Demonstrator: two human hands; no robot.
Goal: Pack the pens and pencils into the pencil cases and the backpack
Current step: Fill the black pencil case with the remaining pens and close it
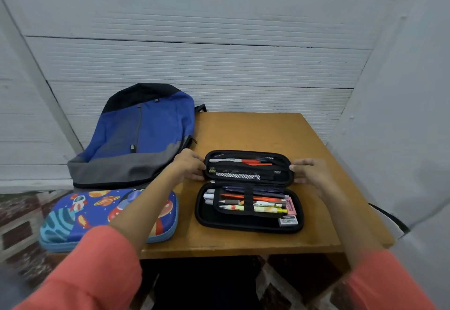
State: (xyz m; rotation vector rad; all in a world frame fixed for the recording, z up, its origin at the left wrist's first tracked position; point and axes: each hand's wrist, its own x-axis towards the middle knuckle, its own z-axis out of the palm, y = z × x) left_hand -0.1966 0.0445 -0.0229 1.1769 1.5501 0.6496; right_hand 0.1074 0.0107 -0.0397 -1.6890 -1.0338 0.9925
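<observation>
A brown wooden desk (255, 132) stands against white ribbed wall panels (194, 61). The open black fabric pencil case (248, 224), holding pens (253, 203), lies on it, its raised lid pinched at either end by left grip (192, 166) and right grip (311, 171).

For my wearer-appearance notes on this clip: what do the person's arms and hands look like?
Both arms wear long coral-orange sleeves; the left sleeve and right sleeve are plain, without visible markings. The left hand and right hand are bare: no gloves, rings or watch visible.
</observation>
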